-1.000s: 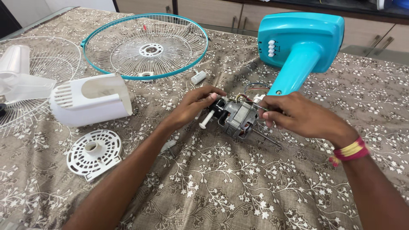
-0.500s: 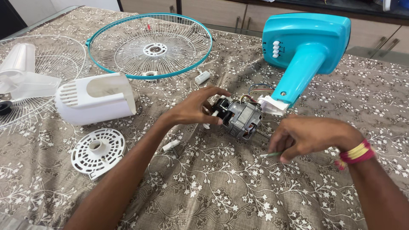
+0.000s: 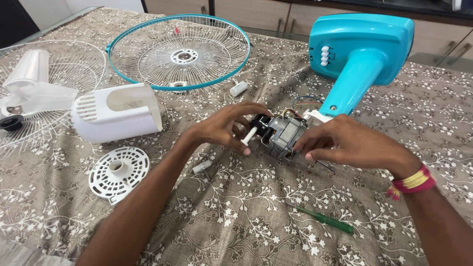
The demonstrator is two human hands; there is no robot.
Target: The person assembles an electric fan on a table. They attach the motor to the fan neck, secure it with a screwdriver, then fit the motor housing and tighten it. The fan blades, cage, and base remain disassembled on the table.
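Note:
A grey metal fan motor (image 3: 282, 134) with coloured wires lies in the middle of the patterned cloth, joined to the teal fan stand (image 3: 359, 54). My left hand (image 3: 224, 127) grips the motor's black rear end, beside a white plastic knob (image 3: 249, 136). My right hand (image 3: 340, 144) holds the motor's front side with the fingertips. A green screwdriver (image 3: 322, 218) lies loose on the cloth below my right hand.
A teal-rimmed wire fan guard (image 3: 180, 51) lies at the back. A white motor cover (image 3: 118, 112), a white round vented plate (image 3: 118, 172), clear fan blades (image 3: 29, 88) on a second guard, a white capacitor (image 3: 239, 88) and a small white part (image 3: 202, 167) lie around.
My right hand carried the green screwdriver away from the motor, laid it on the cloth, then came back to grip the motor. The left hand stayed on the motor's rear.

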